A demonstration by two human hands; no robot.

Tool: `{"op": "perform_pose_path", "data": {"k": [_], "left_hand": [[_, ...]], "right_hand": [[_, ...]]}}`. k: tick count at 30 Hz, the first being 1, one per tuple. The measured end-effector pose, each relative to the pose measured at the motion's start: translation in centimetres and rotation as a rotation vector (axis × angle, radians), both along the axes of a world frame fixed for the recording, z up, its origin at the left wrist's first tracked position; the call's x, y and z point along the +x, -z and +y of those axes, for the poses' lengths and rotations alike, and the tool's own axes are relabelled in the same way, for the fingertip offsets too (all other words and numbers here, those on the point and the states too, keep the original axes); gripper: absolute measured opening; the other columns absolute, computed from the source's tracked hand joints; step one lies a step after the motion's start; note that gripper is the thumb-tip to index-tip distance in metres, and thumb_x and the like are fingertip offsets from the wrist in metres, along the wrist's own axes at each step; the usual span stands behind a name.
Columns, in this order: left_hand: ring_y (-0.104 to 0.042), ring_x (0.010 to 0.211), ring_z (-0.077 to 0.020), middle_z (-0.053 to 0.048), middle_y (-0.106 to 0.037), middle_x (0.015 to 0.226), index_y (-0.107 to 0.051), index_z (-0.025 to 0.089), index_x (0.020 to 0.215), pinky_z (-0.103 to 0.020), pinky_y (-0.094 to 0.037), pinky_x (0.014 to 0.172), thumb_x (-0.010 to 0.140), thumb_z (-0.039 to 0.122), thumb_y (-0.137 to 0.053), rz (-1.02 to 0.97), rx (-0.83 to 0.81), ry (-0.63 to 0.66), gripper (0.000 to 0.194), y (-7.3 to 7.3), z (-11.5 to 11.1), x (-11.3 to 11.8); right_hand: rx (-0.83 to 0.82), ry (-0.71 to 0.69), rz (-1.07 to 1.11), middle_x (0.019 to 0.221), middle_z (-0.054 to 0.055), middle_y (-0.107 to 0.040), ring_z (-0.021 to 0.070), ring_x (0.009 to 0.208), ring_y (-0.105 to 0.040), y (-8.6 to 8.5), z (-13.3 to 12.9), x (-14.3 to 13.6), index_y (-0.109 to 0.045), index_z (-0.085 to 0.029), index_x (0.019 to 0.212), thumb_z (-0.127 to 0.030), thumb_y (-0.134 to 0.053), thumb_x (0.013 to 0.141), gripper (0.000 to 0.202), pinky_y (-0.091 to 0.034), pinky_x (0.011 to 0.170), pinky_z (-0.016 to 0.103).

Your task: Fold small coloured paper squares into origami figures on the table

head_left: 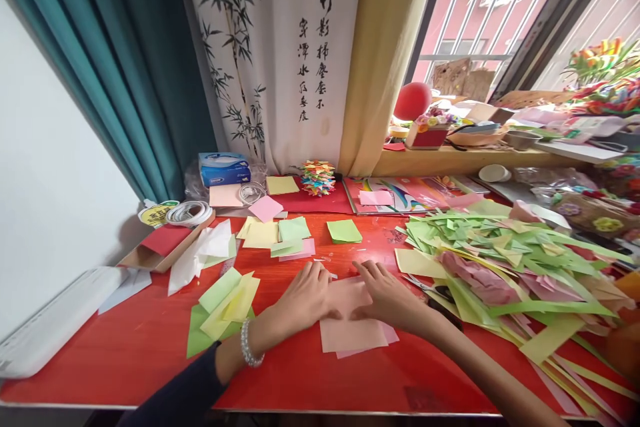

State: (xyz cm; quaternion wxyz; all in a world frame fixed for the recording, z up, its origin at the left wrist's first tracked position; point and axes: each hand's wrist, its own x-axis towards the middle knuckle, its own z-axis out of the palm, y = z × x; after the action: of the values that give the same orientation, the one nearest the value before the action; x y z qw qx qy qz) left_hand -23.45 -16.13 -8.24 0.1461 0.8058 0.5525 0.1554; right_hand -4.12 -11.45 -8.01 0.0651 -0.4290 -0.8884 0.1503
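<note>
A peach-pink sheet of paper [350, 337] lies on the red table in front of me, over another pink sheet [393, 333] that peeks out at its right and near edges. My left hand [310, 290] grips the paper's left side, fingers bent over toward the far edge and thumb on its middle. On the right side, my right hand [385, 293] holds it the same way, with the two thumbs close together. A green square of paper [345, 231] lies beyond my hands. Scissors [420, 283] rest right of my right hand, partly under paper.
Green and yellow sheets [227, 307] lie to the left, with more paper squares [260, 233] behind them. A large heap of cut paper strips [500, 247] covers the right side. At the back stand a folded-paper ornament [319, 178] and a blue tissue box [224, 169].
</note>
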Motion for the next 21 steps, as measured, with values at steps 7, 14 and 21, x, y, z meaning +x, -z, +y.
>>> {"op": "perform_pose_path", "data": {"k": [7, 14, 21], "left_hand": [[-0.052, 0.061, -0.0136, 0.001, -0.055, 0.071, -0.049, 0.019, 0.078, -0.024, -0.040, 0.054, 0.082, 0.027, -0.044, -0.232, -0.145, -0.116, 0.010, -0.3, 0.8, -2.1], [-0.055, 0.078, -0.0169, -0.002, -0.060, 0.081, -0.056, 0.018, 0.081, -0.029, -0.042, 0.073, 0.081, 0.037, -0.046, -0.683, -0.117, -0.326, 0.021, -2.9, 1.1, -2.9], [-0.061, 0.084, -0.0182, -0.003, -0.065, 0.092, -0.057, 0.020, 0.095, -0.029, -0.050, 0.073, 0.080, 0.037, -0.052, -0.865, 0.028, -0.438, 0.023, -2.7, 0.1, -1.8]], "right_hand": [[0.068, -0.076, 0.060, 0.119, 0.015, -0.045, 0.0299, 0.111, -0.040, 1.7, 1.8, 0.5, -0.032, -0.014, 0.134, -0.060, -0.063, 0.060, 0.093, -0.035, 0.094, 0.043], [-0.090, 0.047, 0.435, 0.126, 0.012, -0.046, 0.0301, 0.116, -0.039, 1.5, 2.3, 0.8, -0.044, -0.021, 0.124, -0.052, -0.059, 0.070, 0.065, -0.032, 0.096, 0.046], [-0.799, 0.141, 1.202, 0.089, 0.006, -0.064, 0.0198, 0.085, -0.061, -0.3, 0.1, -1.5, -0.060, -0.014, 0.086, -0.039, -0.049, 0.083, 0.027, -0.048, 0.083, 0.037]]}}
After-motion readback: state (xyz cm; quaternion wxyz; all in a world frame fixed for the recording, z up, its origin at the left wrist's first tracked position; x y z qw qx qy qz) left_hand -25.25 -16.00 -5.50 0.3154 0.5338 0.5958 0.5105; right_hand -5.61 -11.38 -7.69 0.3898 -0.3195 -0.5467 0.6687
